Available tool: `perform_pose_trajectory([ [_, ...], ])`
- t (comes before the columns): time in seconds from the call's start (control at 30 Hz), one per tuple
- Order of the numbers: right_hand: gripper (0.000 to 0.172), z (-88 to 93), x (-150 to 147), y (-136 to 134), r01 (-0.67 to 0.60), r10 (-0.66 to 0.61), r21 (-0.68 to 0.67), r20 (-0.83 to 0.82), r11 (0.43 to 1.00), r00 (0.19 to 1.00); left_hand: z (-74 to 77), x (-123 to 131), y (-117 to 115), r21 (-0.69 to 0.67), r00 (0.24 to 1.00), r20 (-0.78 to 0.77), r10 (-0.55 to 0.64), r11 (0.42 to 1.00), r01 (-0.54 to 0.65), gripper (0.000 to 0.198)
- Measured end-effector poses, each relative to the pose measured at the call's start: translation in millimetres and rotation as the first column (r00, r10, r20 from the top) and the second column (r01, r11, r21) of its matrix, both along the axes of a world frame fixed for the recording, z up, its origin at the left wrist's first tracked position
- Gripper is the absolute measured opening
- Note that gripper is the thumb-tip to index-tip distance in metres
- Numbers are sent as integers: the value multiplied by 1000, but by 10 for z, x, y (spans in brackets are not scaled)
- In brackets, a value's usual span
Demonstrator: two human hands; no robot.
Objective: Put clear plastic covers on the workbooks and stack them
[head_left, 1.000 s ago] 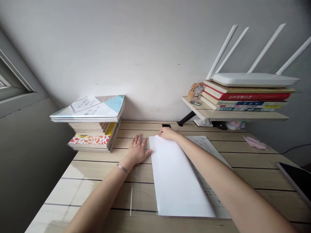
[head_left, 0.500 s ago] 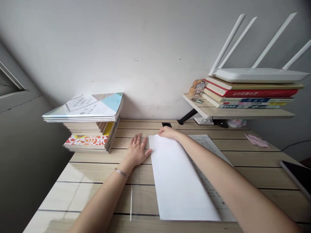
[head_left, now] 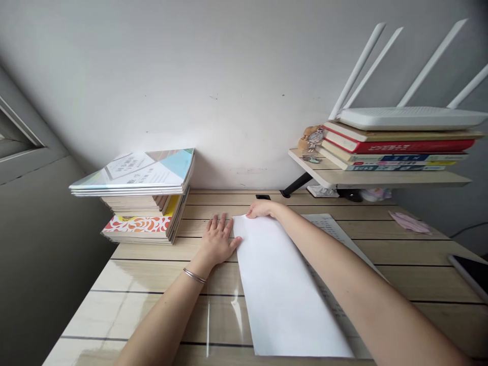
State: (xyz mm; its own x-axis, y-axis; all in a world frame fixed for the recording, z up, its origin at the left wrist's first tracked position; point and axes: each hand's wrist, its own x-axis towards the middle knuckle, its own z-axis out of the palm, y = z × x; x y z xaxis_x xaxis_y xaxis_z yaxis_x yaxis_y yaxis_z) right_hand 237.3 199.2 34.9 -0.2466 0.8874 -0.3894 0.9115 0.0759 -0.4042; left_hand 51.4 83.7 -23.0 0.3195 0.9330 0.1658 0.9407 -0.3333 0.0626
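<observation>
A large blank white sheet (head_left: 285,295) lies on the desk in front of me, its right side curving up over a printed page (head_left: 330,229). My right hand (head_left: 263,208) pinches the sheet's top edge near its far left corner, and my forearm crosses above the printed page. Beside the sheet's left edge, my left hand (head_left: 218,241) rests flat with fingers spread, thumb at the edge. A clear plastic film (head_left: 223,325) shows by its glossy creases on the desk between my left forearm and the sheet. How far it runs under the sheet is hidden.
A stack of books (head_left: 137,223) stands at the back left of the slatted desk (head_left: 152,279). At the right, a raised shelf (head_left: 381,177) carries books (head_left: 396,147) and a white router (head_left: 412,118). A pink cloth (head_left: 409,222) and a dark-screened device (head_left: 470,274) lie on the right side.
My right hand has shifted slightly left along the sheet's top edge, still pinching. A bright crease now shows in the clear film. My left hand stays flat; the camera view has moved slightly.
</observation>
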Motion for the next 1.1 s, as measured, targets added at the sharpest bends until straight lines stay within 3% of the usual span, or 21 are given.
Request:
perform_pose_trajectory([
  [0.43,17,-53,-105,-141,42,-43,124,11,991,999,-43,9,23,31,1000,17,10,999,-11,64],
  [0.6,19,-7,-42,-298,12,-2,295,-34,955,999,-57,-13,36,60,1000,25,-18,998,17,64],
  [0.67,25,23,80,-552,-58,107,465,-80,883,991,-64,-42,51,73,999,31,-29,997,26,63],
  [0.7,26,33,160,-733,-117,208,561,-100,819,973,-63,-58,59,81,999,36,-38,996,35,62],
  [0.77,24,37,344,-1179,-262,469,710,-108,654,877,-45,-83,67,107,996,50,-68,992,63,57],
  [0.83,29,23,529,-1672,-408,622,724,-36,556,782,-10,-89,44,149,992,54,-110,984,101,50],
  [0.97,48,-38,782,-2417,-618,715,655,166,435,679,79,-54,-197,177,980,17,-200,965,194,40],
  [1.1,36,-155,818,-2650,-621,671,704,277,345,687,98,-76,-695,82,965,10,-260,962,259,48],
])
